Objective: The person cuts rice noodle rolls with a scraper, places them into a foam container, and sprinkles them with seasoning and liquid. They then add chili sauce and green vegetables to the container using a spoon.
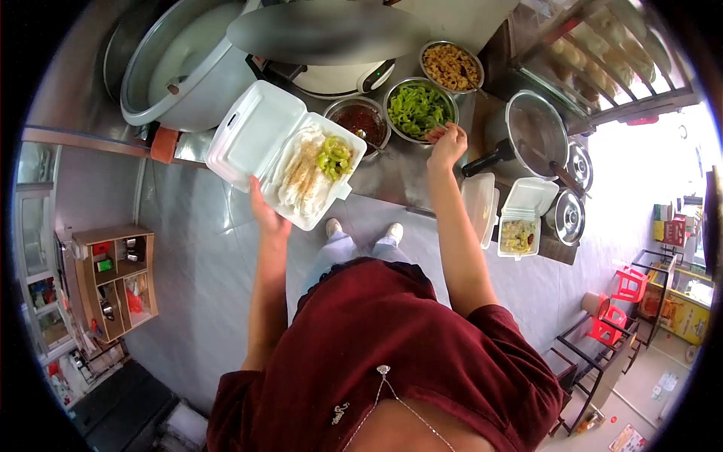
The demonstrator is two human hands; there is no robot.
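- On the far left, a small wooden shelf stands on the floor with little things on it.
- Up on the counter sits a big grey pot. It is just beside my box.
- My left hand is under the white foam box and holds it up. My fingers are wrapped on its bottom edge. The box is open, with its lid tipped back to the left.
- Inside the box lie white noodle rolls with brown bits on them. A little heap of green peppers sits on top.
- Next comes a metal bowl of red sauce, just behind the box.
- Then a metal bowl of chopped green peppers.
- My right hand is at the near rim of that green bowl. My fingers are bent in close together. I cannot tell if they hold anything.
- Behind it is a bowl of brown crumbly food.
- To the right is a metal saucepan with a lid and a black handle.
- Below it, a second foam box lies open with food inside.
- Red stools stand far off on the right.
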